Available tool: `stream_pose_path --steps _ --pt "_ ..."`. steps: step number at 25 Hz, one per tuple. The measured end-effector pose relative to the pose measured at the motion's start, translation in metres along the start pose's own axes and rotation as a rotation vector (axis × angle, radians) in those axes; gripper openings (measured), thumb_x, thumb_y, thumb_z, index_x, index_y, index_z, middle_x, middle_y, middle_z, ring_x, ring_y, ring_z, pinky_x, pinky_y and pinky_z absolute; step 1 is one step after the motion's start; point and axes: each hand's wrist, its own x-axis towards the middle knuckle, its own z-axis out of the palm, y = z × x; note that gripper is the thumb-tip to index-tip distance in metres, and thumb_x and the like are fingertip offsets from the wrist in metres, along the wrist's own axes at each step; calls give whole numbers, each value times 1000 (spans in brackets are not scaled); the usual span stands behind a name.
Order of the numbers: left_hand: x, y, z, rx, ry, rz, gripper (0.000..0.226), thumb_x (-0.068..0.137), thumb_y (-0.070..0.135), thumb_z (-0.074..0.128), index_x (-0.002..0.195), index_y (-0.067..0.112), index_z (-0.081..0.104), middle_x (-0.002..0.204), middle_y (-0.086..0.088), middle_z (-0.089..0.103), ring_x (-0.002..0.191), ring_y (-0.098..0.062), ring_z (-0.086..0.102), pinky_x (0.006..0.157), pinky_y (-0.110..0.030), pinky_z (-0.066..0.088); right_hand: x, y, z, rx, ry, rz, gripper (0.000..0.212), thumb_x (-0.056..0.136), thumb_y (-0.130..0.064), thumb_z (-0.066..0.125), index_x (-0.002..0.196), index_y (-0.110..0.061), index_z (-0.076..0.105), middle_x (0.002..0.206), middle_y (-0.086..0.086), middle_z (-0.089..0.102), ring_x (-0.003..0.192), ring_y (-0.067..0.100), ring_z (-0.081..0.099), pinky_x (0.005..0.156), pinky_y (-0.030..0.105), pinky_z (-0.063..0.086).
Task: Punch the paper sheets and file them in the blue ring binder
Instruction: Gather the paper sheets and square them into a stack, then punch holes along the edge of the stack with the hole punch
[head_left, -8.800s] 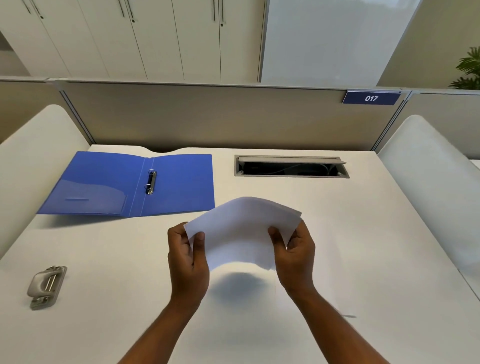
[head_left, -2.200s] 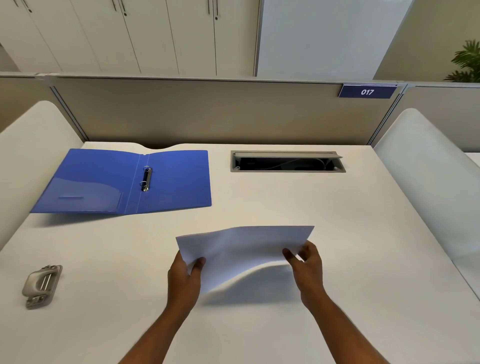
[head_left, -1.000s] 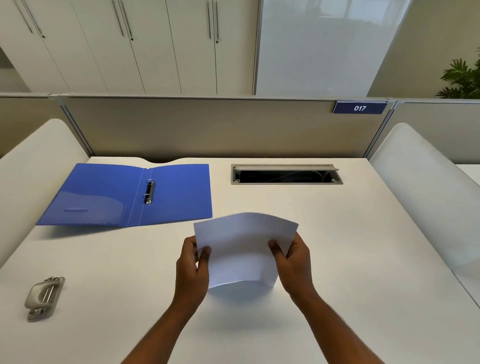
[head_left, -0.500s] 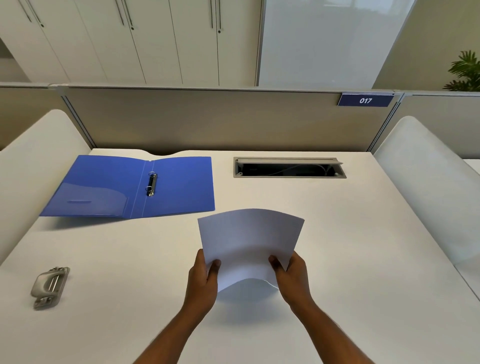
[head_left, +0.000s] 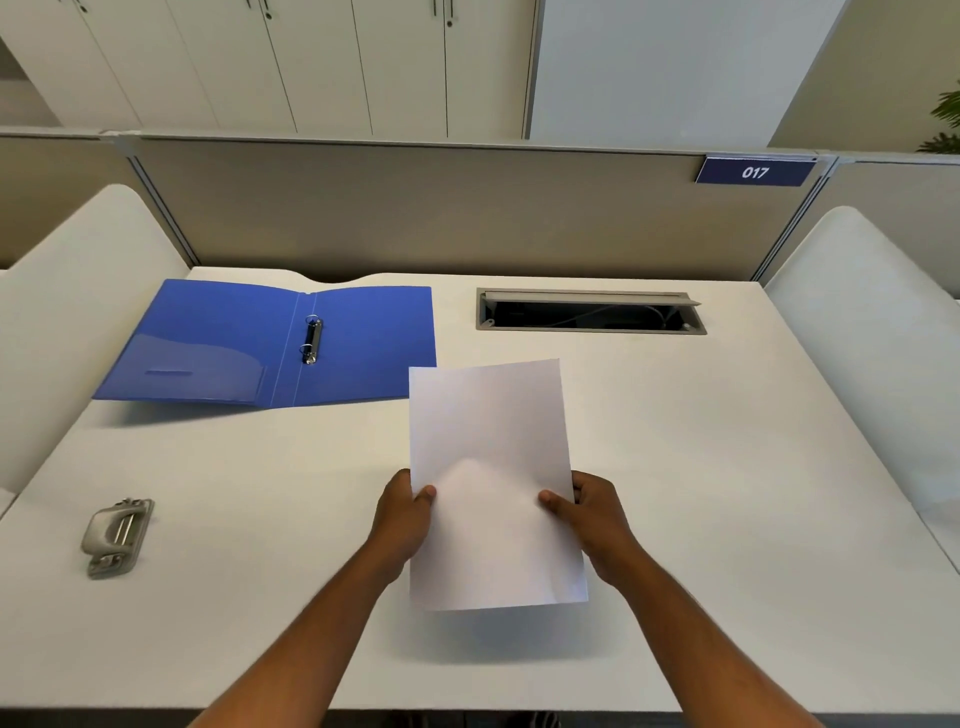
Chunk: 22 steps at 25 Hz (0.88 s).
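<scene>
White paper sheets (head_left: 491, 457) are held upright-long above the middle of the desk, their lower edge raised off the surface. My left hand (head_left: 402, 517) pinches the left edge and my right hand (head_left: 592, 514) pinches the right edge. The blue ring binder (head_left: 208, 343) lies open and flat at the back left, its metal rings (head_left: 311, 340) closed on the spine. A grey metal hole punch (head_left: 118, 536) sits alone near the front left of the desk.
The white desk (head_left: 727, 467) has an open cable tray slot (head_left: 589, 312) at the back centre. A beige partition with a blue "017" plate (head_left: 754, 171) closes off the far side. White curved side panels (head_left: 872, 332) flank the desk left and right.
The sheets have flattened from a curved bow into a straight, portrait-oriented stack. Both hands have shifted to the long side edges and stayed over the desk's middle.
</scene>
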Motion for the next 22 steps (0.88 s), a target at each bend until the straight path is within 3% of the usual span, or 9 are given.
stream_pose_path --steps 7,11,14,16,22 --pt "3 -36 15 55 -34 -113 20 100 20 46 116 9 53 119 -5 59 106 -26 56 84 -32 44 11 31 4 -97 -7 153 8 87 -10 74 94 -13 77 91 3 80 85 28 77 81 45 63" --pt "6 -42 18 83 -34 -129 17 97 22 53 109 10 56 108 -5 63 92 -21 58 68 -28 45 15 51 8 -208 59 202 5 86 -13 73 90 -14 76 90 4 78 86 31 75 79 43 62" --pt "15 -49 -1 31 59 -108 14 92 19 59 104 12 59 94 -6 70 83 -26 68 74 -36 56 17 60 11 -222 80 225 6 85 -14 73 91 -15 76 92 4 78 88 32 74 80 44 61" --pt "25 -57 -27 71 147 -70 14 91 18 61 103 11 60 87 -9 72 86 -31 70 81 -40 57 19 62 13 -226 85 229 6 86 -14 73 90 -15 76 92 4 78 87 31 73 80 43 60" --pt "66 -96 -150 421 450 -46 23 88 13 64 108 3 63 107 -22 69 107 -41 62 95 -45 46 23 63 20 -239 82 234 6 87 -12 72 87 -16 75 91 5 77 85 31 72 81 44 59"
